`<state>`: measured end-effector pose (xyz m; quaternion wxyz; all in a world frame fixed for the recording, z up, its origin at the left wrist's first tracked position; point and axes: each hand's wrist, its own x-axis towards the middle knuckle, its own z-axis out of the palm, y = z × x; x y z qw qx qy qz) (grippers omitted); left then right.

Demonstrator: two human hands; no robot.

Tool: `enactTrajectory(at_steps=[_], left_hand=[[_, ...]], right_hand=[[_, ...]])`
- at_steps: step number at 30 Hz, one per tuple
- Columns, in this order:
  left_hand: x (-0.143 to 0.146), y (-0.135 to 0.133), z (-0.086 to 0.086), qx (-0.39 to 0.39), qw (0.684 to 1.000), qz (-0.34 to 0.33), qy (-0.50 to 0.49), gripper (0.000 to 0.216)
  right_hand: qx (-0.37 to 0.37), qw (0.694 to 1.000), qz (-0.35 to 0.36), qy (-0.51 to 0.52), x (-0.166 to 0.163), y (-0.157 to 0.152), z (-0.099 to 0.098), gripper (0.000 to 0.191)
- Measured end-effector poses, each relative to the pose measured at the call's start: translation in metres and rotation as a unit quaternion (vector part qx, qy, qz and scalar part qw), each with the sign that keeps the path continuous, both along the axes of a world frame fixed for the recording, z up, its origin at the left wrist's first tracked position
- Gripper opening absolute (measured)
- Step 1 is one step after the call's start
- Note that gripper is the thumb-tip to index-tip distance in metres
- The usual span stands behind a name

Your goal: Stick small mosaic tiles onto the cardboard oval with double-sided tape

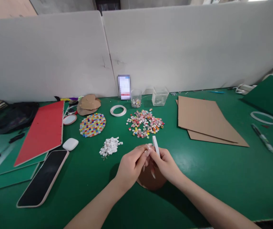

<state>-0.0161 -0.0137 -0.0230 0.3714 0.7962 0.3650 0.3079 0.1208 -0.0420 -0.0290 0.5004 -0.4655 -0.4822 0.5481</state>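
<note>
Both hands meet over a round brown cardboard disc (152, 181) on the green table. In my right hand (166, 162) is a narrow white roll of tape (155, 146), seen edge-on and standing up between thumb and fingers. My left hand (131, 162) is closed, its thumb and fingertips pinched against the right hand's fingertips; what it pinches is too small to make out. Just beyond the hands lies a loose pile of small multicoloured tiles (146, 122). To the left of them is a heap of white scraps (110, 147).
A tile-covered disc (92, 125), white tape rings (118, 110), a clear cup (136, 98) and a clear box (160, 96) stand behind. Cardboard sheets (205, 119) and a pen (262, 138) lie right; a phone (43, 178), white case (70, 144) and red board (42, 132) left.
</note>
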Motion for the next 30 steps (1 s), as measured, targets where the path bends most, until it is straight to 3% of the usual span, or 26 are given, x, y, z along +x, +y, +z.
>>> enactTrajectory(at_steps=[4, 7, 9, 11, 14, 19, 30], left_hand=[[-0.001, -0.003, 0.002, 0.026, 0.999, 0.019, -0.011, 0.031], [-0.005, 0.000, 0.007, 0.039, 0.995, 0.081, -0.043, 0.028], [-0.010, 0.007, 0.011, -0.009, 0.989, 0.134, -0.066, 0.028], [-0.016, 0.016, 0.014, -0.106, 0.976, 0.164, -0.091, 0.030], [-0.026, 0.028, 0.019, -0.226, 0.952, 0.157, -0.133, 0.029], [-0.034, 0.032, 0.026, -0.269, 0.944, 0.125, -0.142, 0.024], [-0.028, 0.029, 0.024, -0.291, 0.935, 0.129, -0.159, 0.017]], right_hand=[[-0.035, 0.998, 0.024, 0.041, 0.002, -0.002, 0.005, 0.048], [-0.054, 0.996, 0.051, 0.039, 0.006, -0.007, 0.009, 0.043], [-0.063, 0.994, 0.075, 0.039, 0.009, -0.011, 0.012, 0.037], [-0.062, 0.991, 0.114, 0.041, 0.013, -0.014, 0.015, 0.036], [-0.056, 0.982, 0.178, -0.011, 0.018, -0.015, 0.019, 0.043], [0.005, 0.962, 0.196, -0.189, 0.021, -0.009, 0.021, 0.052], [0.045, 0.958, 0.229, -0.166, 0.019, -0.014, 0.021, 0.047]])
